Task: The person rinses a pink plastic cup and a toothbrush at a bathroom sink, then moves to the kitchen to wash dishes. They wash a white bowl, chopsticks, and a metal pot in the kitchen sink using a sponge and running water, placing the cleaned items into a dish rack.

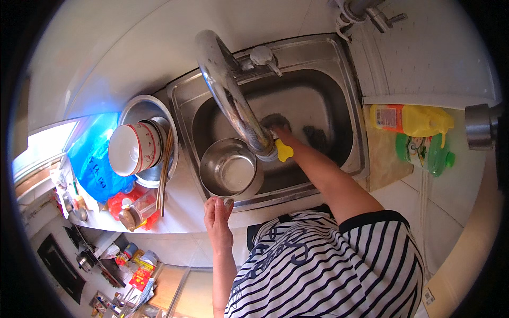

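My left hand grips the handle of a stainless steel pot at the front left of the sink. The pot is tilted, and a little clear liquid seems to lie in its bottom. My right hand reaches down into the basin by the round drain. Its fingers are partly hidden and dim, so whether they hold anything cannot be told. Above it hangs the spout of a chrome faucet with a yellow tab. A dark scrubber-like object lies in the basin.
Left of the sink, a metal basin holds stacked bowls, with chopsticks across its rim. A blue plastic bag and a clear container are beside it. A yellow bottle and green bottle are at right.
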Motion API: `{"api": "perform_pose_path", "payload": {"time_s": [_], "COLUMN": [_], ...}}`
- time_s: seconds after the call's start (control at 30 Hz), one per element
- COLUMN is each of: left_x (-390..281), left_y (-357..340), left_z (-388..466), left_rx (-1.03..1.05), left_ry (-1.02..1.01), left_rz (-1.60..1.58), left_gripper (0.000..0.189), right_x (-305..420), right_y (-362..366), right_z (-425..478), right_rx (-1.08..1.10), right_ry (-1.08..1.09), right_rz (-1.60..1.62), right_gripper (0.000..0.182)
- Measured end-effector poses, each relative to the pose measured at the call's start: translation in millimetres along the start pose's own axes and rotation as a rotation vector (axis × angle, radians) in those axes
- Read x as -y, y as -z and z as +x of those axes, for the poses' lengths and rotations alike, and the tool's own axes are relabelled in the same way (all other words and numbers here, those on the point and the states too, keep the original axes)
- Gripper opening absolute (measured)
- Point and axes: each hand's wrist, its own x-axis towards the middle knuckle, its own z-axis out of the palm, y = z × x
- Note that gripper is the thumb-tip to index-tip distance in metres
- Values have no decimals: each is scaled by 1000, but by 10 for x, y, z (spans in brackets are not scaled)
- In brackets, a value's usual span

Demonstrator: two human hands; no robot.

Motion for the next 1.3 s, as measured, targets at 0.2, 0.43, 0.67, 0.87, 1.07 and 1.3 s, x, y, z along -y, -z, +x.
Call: {"api": "perform_pose_path", "payload": {"time_s": [0.2,0.43,0.67,0.87,1.07,1.3], "left_x": [29,44,-18,-8,13,-68], "left_y": [119,86,60,-13,3,-77], "left_z": [-38,-59,-122,-99,-103,-123], "left_rx": [-40,-62,-78,-49,-22,25], "left_ry": [12,25,0,30,3,8], "left_rz": [-26,-60,-54,-71,-37,-13], "left_gripper": [19,19,18,18,18,19], "right_x": [114,162,160,-195,115,104], "right_y": [138,295,-33,-497,-53,-284], "right_z": [-13,-16,133,342,15,195], "right_rx": [107,136,43,-115,13,-188], "right_ry": [31,-81,-11,-54,18,-108], "right_rz": [-100,-129,-87,215,-51,-85], "right_gripper": [25,20,21,24,24,26]}}
